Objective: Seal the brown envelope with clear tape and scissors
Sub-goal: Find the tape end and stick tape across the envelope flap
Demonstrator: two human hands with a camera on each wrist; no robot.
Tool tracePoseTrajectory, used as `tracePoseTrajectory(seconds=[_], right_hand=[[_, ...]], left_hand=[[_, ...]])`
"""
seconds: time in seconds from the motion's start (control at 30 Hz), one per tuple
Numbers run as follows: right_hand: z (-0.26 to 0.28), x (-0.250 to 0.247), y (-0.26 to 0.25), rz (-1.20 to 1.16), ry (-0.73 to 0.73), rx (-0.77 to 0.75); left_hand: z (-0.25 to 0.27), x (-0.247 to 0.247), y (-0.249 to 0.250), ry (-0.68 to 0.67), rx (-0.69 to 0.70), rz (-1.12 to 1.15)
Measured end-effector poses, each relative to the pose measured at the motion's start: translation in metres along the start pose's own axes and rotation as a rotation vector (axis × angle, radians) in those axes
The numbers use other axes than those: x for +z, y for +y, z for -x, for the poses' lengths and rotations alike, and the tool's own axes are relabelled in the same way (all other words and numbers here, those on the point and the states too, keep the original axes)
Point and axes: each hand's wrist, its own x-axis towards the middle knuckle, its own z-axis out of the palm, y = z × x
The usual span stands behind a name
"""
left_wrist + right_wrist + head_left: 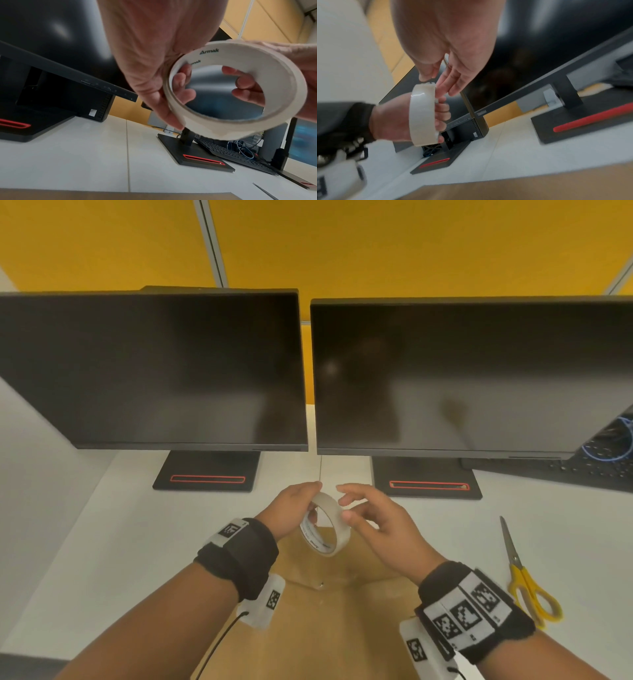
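Observation:
My left hand (301, 501) grips a whitish roll of tape (330, 518) and holds it upright above the desk, with its fingers through the core (240, 56). My right hand (356, 508) is at the roll's top edge. Its thumb tip touches the outer face of the roll (422, 115) and its fingers lie fairly straight beside it. The brown envelope (342, 621) lies flat on the desk under both wrists. Yellow-handled scissors (524, 580) lie closed on the desk to the right, away from both hands.
Two dark monitors (171, 371) (462, 378) stand side by side at the back, their black bases (205, 470) (428, 479) just beyond the hands. A black keyboard (582, 470) lies at the far right. The desk (102, 542) is white, and a yellow partition rises behind.

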Motion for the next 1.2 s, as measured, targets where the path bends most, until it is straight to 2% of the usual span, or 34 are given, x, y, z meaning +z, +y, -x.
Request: tracePoseTrajectory(seconds=[0.3,0.43,0.53,0.67,0.73,0.83,1.0,1.2], right_hand=[[-0.008,0.005,0.007,0.239,0.044,-0.16],[-0.011,0.011,0.009,0.445,-0.048,-0.194],[-0.011,0.012,0.007,0.372,-0.073,-0.206],[-0.01,0.013,0.001,0.15,0.041,-0.194],[-0.01,0.012,0.001,-0.003,0.07,-0.111],[-0.012,0.005,0.001,-0.213,0.028,0.023],[-0.017,-0.007,-0.003,-0.071,-0.018,0.039],[-0.021,-0.008,-0.002,-0.012,-0.016,-0.006]], left_hand=[[-0.005,0.004,-0.004,0.025,-0.013,-0.054],[-0.006,0.004,-0.006,0.002,-0.044,-0.031],[-0.006,0.006,-0.006,-0.031,-0.08,0.041],[-0.009,0.003,-0.005,-0.027,-0.161,0.249],[-0.011,0.0,-0.005,-0.031,-0.181,0.284],[-0.01,-0.002,-0.005,-0.053,-0.187,0.271],[-0.006,-0.003,0.0,-0.035,-0.176,0.205],[-0.005,-0.004,0.003,-0.047,-0.135,0.115]])
